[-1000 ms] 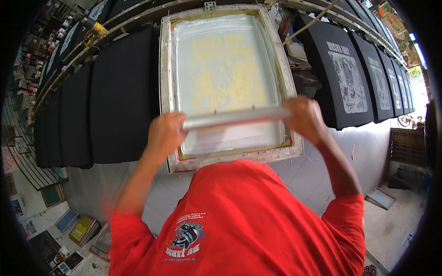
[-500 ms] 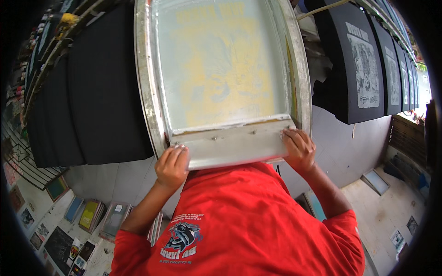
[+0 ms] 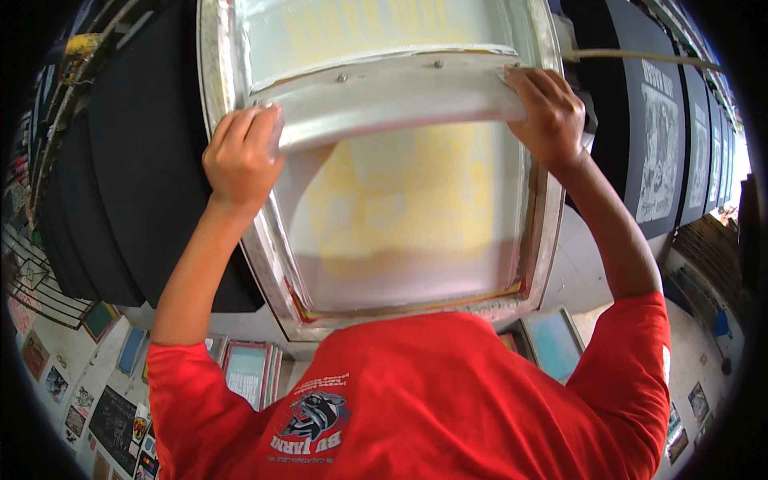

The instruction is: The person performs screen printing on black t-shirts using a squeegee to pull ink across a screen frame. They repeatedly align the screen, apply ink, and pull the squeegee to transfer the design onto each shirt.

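A wide metal-bodied squeegee (image 3: 392,102) lies across the framed printing screen (image 3: 416,272), toward its far part. My left hand (image 3: 244,152) is closed round the squeegee's left end, and my right hand (image 3: 548,112) grips its right end. Yellowish stencil shapes (image 3: 408,192) show through the mesh on the near side of the blade. Beyond it, a band of whitish ink (image 3: 384,60) runs along the blade's far edge. The screen's metal frame (image 3: 548,232) surrounds the mesh. What lies under the screen is hidden.
Black fabric panels (image 3: 148,176) hang or lie at the left. On the right, black shirts (image 3: 660,152) with grey prints stand in a row, with a thin rod (image 3: 640,56) nearby. Below, several framed screens (image 3: 248,372) and another screen (image 3: 554,344) lean near the floor.
Both hands have pushed the squeegee away from my body, from the screen's near end to its far part. My arms are stretched further, and the near mesh is now uncovered.
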The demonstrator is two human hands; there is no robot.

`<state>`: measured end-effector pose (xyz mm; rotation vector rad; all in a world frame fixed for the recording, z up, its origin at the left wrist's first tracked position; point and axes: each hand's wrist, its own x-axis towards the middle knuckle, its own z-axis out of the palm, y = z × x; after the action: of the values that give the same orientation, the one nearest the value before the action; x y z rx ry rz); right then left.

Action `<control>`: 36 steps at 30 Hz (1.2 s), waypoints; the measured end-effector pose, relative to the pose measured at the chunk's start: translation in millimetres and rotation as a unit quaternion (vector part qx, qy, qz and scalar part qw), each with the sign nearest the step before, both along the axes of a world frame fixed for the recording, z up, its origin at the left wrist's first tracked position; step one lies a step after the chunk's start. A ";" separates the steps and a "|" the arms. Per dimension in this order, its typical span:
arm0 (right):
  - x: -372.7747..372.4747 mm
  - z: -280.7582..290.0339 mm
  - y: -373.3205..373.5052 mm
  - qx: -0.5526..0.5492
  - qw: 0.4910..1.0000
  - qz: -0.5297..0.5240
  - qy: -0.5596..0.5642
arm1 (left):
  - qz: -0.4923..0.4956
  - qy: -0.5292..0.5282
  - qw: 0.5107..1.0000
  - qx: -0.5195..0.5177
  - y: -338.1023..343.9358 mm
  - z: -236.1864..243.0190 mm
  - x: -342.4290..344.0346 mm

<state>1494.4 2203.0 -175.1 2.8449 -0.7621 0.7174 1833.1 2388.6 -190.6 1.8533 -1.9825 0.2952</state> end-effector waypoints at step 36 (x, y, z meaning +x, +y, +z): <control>-114.6 6.3 284.6 0.060 0.994 -0.096 -0.017 | 0.007 0.069 0.998 0.009 257.8 -10.3 -130.1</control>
<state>1379.8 2487.6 -168.8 2.8164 -1.0998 0.7147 1703.0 2646.4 -201.0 1.8467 -1.8850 0.1495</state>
